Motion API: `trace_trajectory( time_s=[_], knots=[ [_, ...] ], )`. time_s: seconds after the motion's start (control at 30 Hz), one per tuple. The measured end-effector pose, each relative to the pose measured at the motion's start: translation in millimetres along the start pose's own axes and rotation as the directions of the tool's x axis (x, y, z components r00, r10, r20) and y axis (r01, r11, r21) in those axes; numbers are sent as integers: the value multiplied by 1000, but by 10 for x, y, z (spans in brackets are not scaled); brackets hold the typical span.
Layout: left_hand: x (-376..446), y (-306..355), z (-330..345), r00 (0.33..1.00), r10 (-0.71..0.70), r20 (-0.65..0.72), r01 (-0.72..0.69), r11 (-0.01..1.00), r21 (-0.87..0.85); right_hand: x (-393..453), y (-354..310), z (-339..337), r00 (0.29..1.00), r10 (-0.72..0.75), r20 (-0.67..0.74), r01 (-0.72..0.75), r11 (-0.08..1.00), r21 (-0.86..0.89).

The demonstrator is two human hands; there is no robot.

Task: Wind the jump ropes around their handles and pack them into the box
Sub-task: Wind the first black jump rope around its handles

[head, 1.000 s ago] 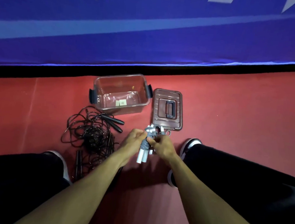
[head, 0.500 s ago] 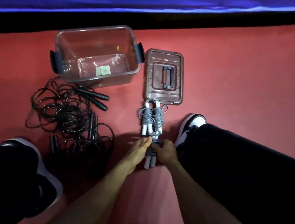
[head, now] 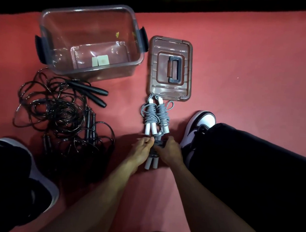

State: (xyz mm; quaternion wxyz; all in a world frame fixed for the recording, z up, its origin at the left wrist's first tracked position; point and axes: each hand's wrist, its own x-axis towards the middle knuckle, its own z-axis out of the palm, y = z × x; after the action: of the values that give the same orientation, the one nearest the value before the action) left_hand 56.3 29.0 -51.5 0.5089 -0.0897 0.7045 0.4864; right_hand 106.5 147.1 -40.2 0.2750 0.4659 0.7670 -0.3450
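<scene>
On the red floor a wound grey jump rope [head: 151,162] with grey handles lies between my hands. My left hand [head: 141,148] touches its left side with loosely bent fingers, and my right hand [head: 170,151] grips its right side. Just beyond it lie two more wound grey ropes [head: 155,116] with white handles. A tangle of black ropes [head: 61,115] with black handles spreads at the left. The clear plastic box [head: 131,64] stands open at the upper left, holding only small paper tags.
The brown lid [head: 185,71] with a dark handle lies right of the box. My right shoe [head: 201,125] sits beside the wound ropes, my left shoe [head: 40,186] at lower left. Bare red floor stretches to the right.
The wound grey rope came down from mid-air to the floor below the two white-handled bundles. The view tilted down and moved nearer; both hands stay at the bundle.
</scene>
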Motion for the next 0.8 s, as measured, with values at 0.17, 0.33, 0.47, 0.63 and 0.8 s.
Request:
trace_trajectory(
  time_s=[0.17, 0.33, 0.47, 0.63, 0.8],
  knots=[
    [-208, 186, -252, 992, 98, -84, -86, 988, 130, -247, -229, -288, 989, -73, -126, 75, 997, 9],
    [-518, 418, -832, 974, 132, -187, -113, 988, 106, -468, -775, -446, 980, -184, -79, 189, 980, 61],
    [-726, 424, -1237, 933, 170, -317, -143, 984, 106, -585, -1218, -199, 949, -316, -23, 317, 946, 66],
    [-856, 122, -1672, 882, 70, -466, -50, 997, 56, -722, -1632, 308, 925, -373, 71, 369, 927, 59],
    [-740, -259, -1915, 855, -21, -518, -52, 991, -127, -601, -1693, 797, 924, -351, 152, 344, 936, 72]
  ],
)
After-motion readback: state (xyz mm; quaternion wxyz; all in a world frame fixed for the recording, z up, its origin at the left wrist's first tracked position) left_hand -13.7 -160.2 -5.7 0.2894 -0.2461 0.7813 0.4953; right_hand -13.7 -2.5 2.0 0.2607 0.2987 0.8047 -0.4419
